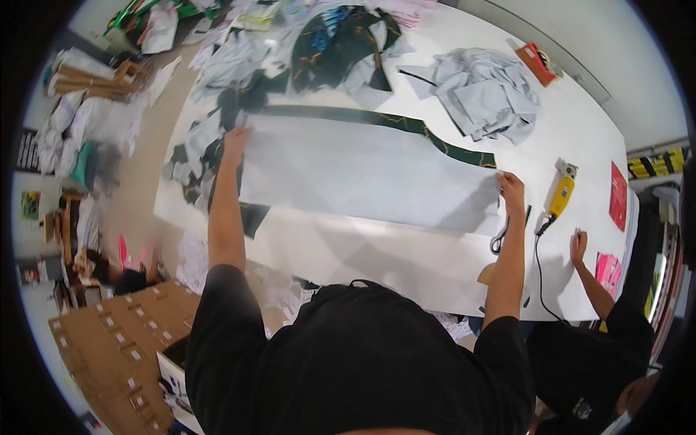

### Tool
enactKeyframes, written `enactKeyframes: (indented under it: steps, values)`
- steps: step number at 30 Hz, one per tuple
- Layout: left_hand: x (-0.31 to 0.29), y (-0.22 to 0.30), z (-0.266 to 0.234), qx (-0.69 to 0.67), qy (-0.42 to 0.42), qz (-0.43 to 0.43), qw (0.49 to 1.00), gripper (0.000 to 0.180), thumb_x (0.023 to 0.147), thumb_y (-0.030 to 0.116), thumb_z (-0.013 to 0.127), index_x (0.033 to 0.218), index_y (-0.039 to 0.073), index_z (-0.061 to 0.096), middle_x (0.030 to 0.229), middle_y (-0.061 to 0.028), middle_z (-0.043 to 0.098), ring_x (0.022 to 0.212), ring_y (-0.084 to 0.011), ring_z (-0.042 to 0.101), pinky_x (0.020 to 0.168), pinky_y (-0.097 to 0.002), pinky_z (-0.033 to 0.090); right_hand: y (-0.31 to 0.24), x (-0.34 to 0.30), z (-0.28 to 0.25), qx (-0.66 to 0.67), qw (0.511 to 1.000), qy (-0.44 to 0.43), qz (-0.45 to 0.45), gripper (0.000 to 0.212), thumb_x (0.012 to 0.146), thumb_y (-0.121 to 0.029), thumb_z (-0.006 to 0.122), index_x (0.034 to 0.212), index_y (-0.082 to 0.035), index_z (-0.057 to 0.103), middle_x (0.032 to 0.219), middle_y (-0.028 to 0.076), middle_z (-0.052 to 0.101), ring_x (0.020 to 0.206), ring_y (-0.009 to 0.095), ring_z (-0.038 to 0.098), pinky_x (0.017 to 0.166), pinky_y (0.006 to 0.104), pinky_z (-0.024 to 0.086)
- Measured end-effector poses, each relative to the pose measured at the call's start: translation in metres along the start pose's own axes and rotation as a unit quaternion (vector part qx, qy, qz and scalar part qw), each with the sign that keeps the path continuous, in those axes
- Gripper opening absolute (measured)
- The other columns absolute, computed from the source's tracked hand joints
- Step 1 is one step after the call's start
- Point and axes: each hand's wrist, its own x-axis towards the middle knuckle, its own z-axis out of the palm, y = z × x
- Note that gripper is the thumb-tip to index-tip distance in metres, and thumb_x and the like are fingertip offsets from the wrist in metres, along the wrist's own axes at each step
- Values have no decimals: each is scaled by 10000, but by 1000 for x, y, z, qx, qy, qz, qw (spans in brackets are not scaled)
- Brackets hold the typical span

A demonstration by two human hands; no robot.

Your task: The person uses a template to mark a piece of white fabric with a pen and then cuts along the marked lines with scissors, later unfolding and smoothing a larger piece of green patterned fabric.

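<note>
A long pale grey sheet (362, 170), cloth or paper, lies in front of me over dark green fabric (457, 148) with gold lines, which shows along its far edge. At the sheet's far left corner, the fingers of my left hand (235, 141) are closed on its edge. My right hand (512, 188) pinches the right end near its upper corner. Just beside my right forearm lie black-handled scissors (496, 243), partly hidden by the arm. Crumpled green and grey fabric pieces (192, 163) lie left of my left hand.
A yellow electric cutter (562, 194) with a black cord rests at right. Grey fabric (489, 94) and green fabric (333, 47) are heaped at the back, near a red tape dispenser (538, 64). Another person's hand (578, 248) is over the white table (326, 250) at right.
</note>
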Motion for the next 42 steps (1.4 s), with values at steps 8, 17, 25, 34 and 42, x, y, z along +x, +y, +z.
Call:
enactKeyframes:
  steps: [8, 17, 25, 34, 42]
  values:
    - [53, -15, 50, 156, 109, 77, 979, 273, 930, 239, 701, 893, -31, 686, 708, 7, 588, 664, -87, 474, 603, -295, 400, 10, 64, 15, -167, 980, 60, -94, 284, 890, -206, 751, 1015, 46, 716, 836, 50, 713, 722, 103, 611, 662, 269, 481]
    - [68, -3, 52, 192, 98, 113, 970, 218, 897, 206, 707, 918, -11, 704, 762, -68, 685, 705, -151, 617, 679, -327, 488, 1, 75, 20, -212, 970, 96, -66, 263, 840, -233, 762, 965, -2, 748, 849, 144, 749, 787, 245, 719, 749, 354, 548]
    - [74, 8, 60, 227, 130, 116, 958, 208, 879, 200, 702, 904, -6, 707, 765, -75, 695, 709, -167, 636, 682, -323, 490, -2, 78, 24, -201, 972, 103, -63, 261, 827, -243, 760, 949, -14, 753, 850, 154, 748, 793, 269, 725, 758, 376, 555]
    - [88, 1, 63, 164, 90, 105, 977, 259, 865, 238, 729, 891, -19, 714, 739, -76, 699, 702, -149, 638, 683, -325, 492, -1, 77, 25, -224, 963, 141, -56, 246, 836, -253, 752, 924, -23, 753, 853, 167, 744, 812, 299, 726, 766, 391, 557]
    - [97, 11, 73, 151, 77, 50, 984, 254, 825, 238, 777, 864, -8, 724, 741, -65, 697, 679, -142, 604, 659, -319, 482, -7, 71, 24, -210, 969, 119, -61, 254, 836, -250, 747, 925, -12, 742, 844, 158, 743, 796, 278, 721, 758, 372, 549]
